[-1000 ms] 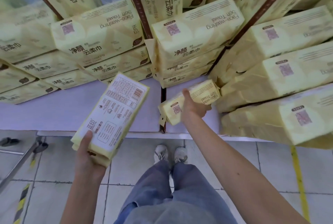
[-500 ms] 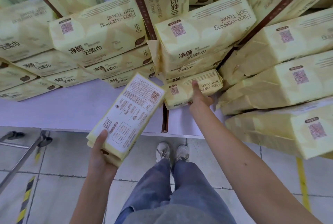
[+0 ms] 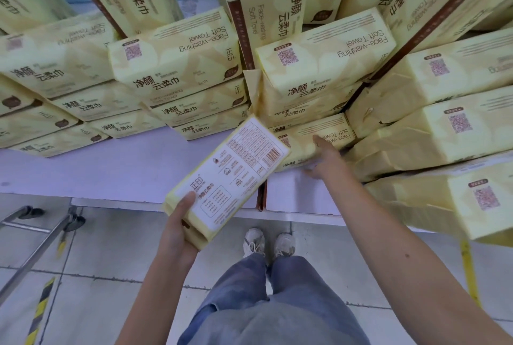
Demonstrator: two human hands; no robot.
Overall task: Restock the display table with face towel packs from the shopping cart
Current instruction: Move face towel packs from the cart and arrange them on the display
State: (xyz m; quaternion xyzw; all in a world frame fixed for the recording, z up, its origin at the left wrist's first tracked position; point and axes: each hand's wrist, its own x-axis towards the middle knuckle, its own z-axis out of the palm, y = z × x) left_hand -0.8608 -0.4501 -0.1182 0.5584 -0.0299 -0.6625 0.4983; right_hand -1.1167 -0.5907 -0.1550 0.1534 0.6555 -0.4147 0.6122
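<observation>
My left hand [image 3: 177,229] grips a pale yellow face towel pack [image 3: 233,172] by its near end, white back label up; a second pack seems to lie under it. It hovers over the front edge of the white display table [image 3: 111,172]. My right hand [image 3: 323,157] reaches forward to another face towel pack [image 3: 333,133] lying flat on the table at the foot of a stack, thumb on top and fingers at its front side. Stacks of the same packs [image 3: 177,66] fill the back and right of the table.
A metal shopping cart frame [image 3: 36,244] shows at the left edge on the tiled floor. A leaning pile of packs [image 3: 444,133] overhangs the table's right front. A yellow floor line [image 3: 469,275] runs at right, and my shoes [image 3: 268,243] stand near the table edge.
My right hand has carried its pack forward and set it flat on the table under the middle stack. My left hand with its pack has moved right and closer to the table.
</observation>
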